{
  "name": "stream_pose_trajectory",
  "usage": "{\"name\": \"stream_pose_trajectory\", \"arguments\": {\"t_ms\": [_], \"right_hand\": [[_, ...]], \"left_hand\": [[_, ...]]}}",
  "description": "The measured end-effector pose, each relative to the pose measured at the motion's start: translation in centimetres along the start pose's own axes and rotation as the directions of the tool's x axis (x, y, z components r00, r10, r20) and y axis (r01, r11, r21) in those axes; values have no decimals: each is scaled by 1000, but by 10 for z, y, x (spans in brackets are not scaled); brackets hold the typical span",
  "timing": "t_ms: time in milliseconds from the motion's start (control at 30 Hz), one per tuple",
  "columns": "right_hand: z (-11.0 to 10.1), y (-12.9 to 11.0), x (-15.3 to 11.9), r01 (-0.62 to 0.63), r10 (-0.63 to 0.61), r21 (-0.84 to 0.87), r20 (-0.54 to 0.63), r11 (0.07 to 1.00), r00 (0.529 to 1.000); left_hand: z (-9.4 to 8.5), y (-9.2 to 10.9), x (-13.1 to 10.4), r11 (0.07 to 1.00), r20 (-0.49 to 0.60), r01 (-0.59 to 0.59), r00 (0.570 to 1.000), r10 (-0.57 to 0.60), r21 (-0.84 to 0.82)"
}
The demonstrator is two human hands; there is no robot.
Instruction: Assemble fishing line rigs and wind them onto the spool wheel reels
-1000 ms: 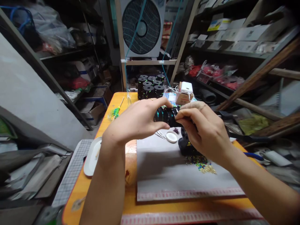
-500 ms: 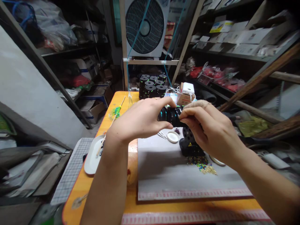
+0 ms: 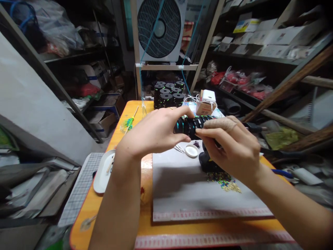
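Note:
A row of black ring-shaped spools [image 3: 189,129] with shiny blue-green glints lies crosswise above the board. My left hand [image 3: 153,132] curves around its left part, thumb below and fingers above. At the row's middle, the thumb and fingers of my right hand [image 3: 234,146] are pinched together; whatever lies between the tips is too small to make out. One right finger has a tan wrapping. Beneath that hand, a black stand [image 3: 205,162] is partly hidden. Small coloured beads [image 3: 221,177] and gold-coloured pieces [image 3: 232,187] are scattered beside the stand.
A small white dish [image 3: 191,150] sits on the pale board [image 3: 179,198]. Upright black spools [image 3: 165,100] are stacked at the back, near a white-topped box [image 3: 205,107]. On the left are a white tray [image 3: 99,185] and a green tassel [image 3: 128,123]. A fan [image 3: 159,29] stands behind.
My right hand has shifted slightly, its pinched fingertips moving left along the row of spools. The left hand keeps its place around the row. The view has moved a little.

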State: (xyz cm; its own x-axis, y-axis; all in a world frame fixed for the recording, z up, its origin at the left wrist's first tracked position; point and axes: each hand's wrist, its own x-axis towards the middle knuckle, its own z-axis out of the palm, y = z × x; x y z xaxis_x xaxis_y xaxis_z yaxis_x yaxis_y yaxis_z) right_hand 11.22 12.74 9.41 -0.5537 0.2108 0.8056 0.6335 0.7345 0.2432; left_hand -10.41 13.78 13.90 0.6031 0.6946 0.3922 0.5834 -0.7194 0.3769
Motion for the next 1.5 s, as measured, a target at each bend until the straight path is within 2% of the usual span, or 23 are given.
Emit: {"name": "stream_pose_trajectory", "arguments": {"t_ms": [100,200,300,400,500,567,667,700,767,1000,1300,1500], "right_hand": [[2,5,-10,117,-117,-5,-27,993,993],[-3,5,-23,154,-151,-99,34,983,988],[-15,-2,-39,45,-35,-175,63,983,997],[-32,-10,-59,-101,105,-105,35,989,994],[-47,-14,-82,-210,212,-33,112,977,971],[-51,-15,-98,-305,288,31,259,952,922],[-49,-17,-119,-456,357,85,504,886,787],[-46,-17,-124,-484,364,85,549,871,752],[-38,-18,-132,-503,370,79,580,861,726],[-16,-19,-137,-495,353,102,578,863,736],[-15,-31,-130,-357,242,105,560,928,792],[-16,-37,-111,-333,246,105,479,937,843]], "left_hand": [[0,0,0,1000,3,7,1000,-7,-4],[0,1,0,1000,-1,10,1000,-10,6],[-1,6,0,998,-3,29,1000,-29,60],[1,13,1,988,-4,28,1000,-28,154],[3,19,4,970,4,-11,1000,10,241],[6,21,6,960,8,-17,1000,15,279],[9,22,9,953,7,1,1000,-4,302],[9,22,10,952,9,8,1000,-11,306],[10,23,11,949,15,15,1000,-21,315],[9,21,12,958,20,-13,1000,7,286],[6,20,8,956,-1,26,1000,-27,294],[5,17,9,971,6,23,1000,-25,238]]}}
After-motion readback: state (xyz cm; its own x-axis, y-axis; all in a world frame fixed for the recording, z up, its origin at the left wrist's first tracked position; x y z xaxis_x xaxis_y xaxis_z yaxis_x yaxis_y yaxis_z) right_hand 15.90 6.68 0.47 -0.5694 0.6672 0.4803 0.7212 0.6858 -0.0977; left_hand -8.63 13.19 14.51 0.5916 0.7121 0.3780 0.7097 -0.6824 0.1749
